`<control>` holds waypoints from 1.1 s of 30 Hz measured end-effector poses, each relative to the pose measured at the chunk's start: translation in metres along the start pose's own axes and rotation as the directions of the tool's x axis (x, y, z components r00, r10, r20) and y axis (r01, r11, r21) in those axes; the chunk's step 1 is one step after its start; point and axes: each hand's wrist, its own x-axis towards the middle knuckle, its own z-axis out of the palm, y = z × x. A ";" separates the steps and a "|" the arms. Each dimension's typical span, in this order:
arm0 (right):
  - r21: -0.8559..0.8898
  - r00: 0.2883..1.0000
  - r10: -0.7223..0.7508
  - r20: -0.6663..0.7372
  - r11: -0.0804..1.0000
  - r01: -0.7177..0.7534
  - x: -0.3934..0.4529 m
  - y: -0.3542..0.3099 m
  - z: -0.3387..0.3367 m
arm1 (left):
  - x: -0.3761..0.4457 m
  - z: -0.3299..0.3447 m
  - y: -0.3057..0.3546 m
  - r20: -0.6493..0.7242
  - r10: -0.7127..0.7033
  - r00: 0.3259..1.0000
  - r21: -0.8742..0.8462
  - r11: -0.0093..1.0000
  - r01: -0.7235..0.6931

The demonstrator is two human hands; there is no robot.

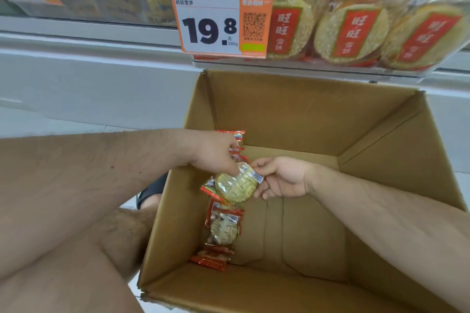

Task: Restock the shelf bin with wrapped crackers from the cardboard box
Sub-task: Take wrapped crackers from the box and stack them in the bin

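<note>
Inside the box [318,119], my left hand [216,152] grips several packs [237,140]; my right hand [282,178] pinches the cracker pack [235,185] beneath it.

Single head-worn wide-angle view, looking forward and steeply down from above into the open box [318,119], at close range. Both forearms enter from the lower frame edges, left and right, meeting near centre. The shelf bin [356,33] and price tag [218,23] fill the upper edge, facing the camera; straight lines bow toward the margins.
</note>
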 end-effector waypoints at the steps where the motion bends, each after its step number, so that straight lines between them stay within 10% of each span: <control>1: 0.055 0.999 -0.035 0.026 0.998 0.033 -0.001 -0.004 0.002 | 0.001 0.001 0.000 -0.012 -0.013 1.000 -0.043 0.999 0.012; 6: 0.202 0.995 -0.016 -0.097 0.979 0.035 0.026 0.003 -0.006 | 0.004 -0.003 -0.006 -0.108 -0.063 0.992 -0.226 0.973 0.038; 10: -0.382 0.861 0.092 -0.500 0.869 -0.315 0.070 0.058 -0.006 | 0.003 -0.007 -0.008 -0.155 -0.065 0.986 -0.213 0.977 0.031; 17: -0.728 0.875 0.087 -0.475 0.520 -0.447 0.103 0.108 0.028 | 0.008 -0.008 -0.007 -0.108 -0.045 0.993 -0.227 0.974 0.020; 21: -0.699 0.909 0.049 -0.414 0.622 -0.352 0.094 0.099 0.018 | 0.009 -0.007 -0.011 -0.127 0.024 0.992 -0.285 0.957 -0.060; 33: -0.951 0.761 -0.600 -0.246 0.300 -0.071 -0.105 -0.012 -0.008 | -0.020 -0.022 0.004 -0.387 0.375 0.842 0.018 0.916 -0.400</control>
